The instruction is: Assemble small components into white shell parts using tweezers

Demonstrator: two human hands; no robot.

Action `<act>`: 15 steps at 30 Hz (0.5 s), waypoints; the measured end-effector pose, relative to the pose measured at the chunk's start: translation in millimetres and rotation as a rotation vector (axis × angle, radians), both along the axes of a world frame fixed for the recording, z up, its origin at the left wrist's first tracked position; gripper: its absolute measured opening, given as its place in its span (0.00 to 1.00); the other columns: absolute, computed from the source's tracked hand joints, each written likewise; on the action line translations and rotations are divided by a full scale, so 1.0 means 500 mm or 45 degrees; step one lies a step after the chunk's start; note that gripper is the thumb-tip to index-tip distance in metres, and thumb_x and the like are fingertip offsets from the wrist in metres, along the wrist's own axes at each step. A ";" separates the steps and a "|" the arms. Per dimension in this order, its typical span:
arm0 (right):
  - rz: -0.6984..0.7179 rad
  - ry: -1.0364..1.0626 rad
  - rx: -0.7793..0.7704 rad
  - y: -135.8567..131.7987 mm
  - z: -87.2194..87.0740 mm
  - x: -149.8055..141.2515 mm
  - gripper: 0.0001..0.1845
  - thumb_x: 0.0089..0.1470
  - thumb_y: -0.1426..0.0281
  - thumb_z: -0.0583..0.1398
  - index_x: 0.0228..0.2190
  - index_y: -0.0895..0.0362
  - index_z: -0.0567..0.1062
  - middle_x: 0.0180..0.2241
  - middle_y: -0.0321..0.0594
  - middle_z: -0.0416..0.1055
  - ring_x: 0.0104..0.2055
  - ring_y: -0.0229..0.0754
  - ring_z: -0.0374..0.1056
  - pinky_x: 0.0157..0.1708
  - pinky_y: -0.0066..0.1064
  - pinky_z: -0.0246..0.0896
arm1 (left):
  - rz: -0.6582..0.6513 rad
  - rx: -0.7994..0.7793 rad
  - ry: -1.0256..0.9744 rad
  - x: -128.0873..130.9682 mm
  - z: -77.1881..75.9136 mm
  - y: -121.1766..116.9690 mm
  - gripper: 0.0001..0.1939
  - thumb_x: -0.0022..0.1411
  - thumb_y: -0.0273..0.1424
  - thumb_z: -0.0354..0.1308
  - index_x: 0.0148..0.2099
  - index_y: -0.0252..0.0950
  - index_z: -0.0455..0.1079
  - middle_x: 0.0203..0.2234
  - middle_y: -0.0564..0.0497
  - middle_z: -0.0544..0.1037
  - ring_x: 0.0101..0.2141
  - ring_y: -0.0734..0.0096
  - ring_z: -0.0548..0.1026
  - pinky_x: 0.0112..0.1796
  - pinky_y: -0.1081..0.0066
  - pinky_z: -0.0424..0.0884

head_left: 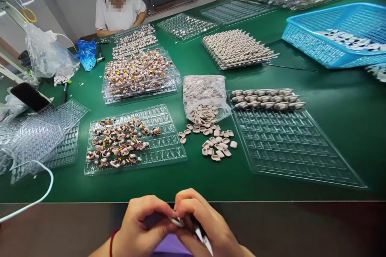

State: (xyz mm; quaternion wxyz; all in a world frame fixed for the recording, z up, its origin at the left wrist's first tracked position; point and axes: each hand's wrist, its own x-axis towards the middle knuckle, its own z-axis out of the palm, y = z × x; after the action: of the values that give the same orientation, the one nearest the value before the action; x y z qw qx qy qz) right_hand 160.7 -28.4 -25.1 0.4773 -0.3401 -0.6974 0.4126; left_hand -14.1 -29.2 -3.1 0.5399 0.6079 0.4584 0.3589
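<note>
My left hand [144, 223] pinches a small pale earbud-like part [177, 221] between thumb and index finger, just off the table's front edge. Close against it, my right hand [208, 221] is closed around metal tweezers [206, 244], whose bright ends stick out below the palm. The right fingertips meet the same part, and its inner side is mostly hidden by fingers. Ahead on the left lies a transparent tray [164, 154] with wired earbud parts [120, 144]. Loose beige shell pieces [218, 144] spill from a plastic bag [205, 88] in front of me.
To the right, a transparent tray [289, 144] carries rows of assembled pieces [268, 99] at its far end. Stacked full trays [138, 72], a pile of beige parts [238, 48] and a blue basket [325, 58] stand farther back. A phone [30, 96] rests left. A co-worker [120, 10] sits opposite.
</note>
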 end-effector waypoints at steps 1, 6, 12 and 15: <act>0.004 -0.006 0.003 0.000 0.000 -0.001 0.16 0.52 0.84 0.54 0.38 0.53 0.63 0.32 0.37 0.61 0.24 0.35 0.58 0.21 0.25 0.60 | 0.017 0.013 -0.003 0.000 -0.001 0.000 0.04 0.57 0.29 0.65 0.34 0.32 0.76 0.25 0.45 0.81 0.26 0.69 0.77 0.29 0.74 0.72; 0.035 -0.043 -0.002 0.001 0.005 -0.001 0.15 0.53 0.84 0.55 0.38 0.53 0.64 0.31 0.36 0.62 0.25 0.35 0.60 0.22 0.24 0.61 | 0.062 0.013 -0.036 0.000 -0.006 -0.005 0.06 0.56 0.30 0.66 0.32 0.33 0.76 0.24 0.45 0.82 0.24 0.69 0.77 0.28 0.75 0.72; 0.041 -0.032 -0.009 -0.003 0.010 0.001 0.16 0.52 0.84 0.55 0.38 0.53 0.63 0.30 0.36 0.63 0.25 0.36 0.61 0.22 0.24 0.62 | 0.001 0.046 0.021 -0.006 -0.001 -0.005 0.07 0.57 0.31 0.65 0.31 0.32 0.77 0.23 0.44 0.81 0.24 0.68 0.77 0.29 0.74 0.72; 0.066 -0.034 -0.007 -0.001 0.010 0.002 0.15 0.51 0.83 0.56 0.37 0.53 0.63 0.29 0.35 0.63 0.24 0.36 0.61 0.22 0.24 0.61 | -0.021 0.052 0.032 -0.007 0.003 -0.005 0.09 0.59 0.33 0.64 0.30 0.32 0.77 0.22 0.45 0.81 0.24 0.69 0.76 0.28 0.75 0.71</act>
State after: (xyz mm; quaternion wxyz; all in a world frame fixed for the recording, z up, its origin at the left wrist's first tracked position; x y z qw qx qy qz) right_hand 161.5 -28.8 -19.9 0.4563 -0.3286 -0.7111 0.4221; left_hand -17.7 -31.5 -1.8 0.5243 0.6270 0.4528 0.3562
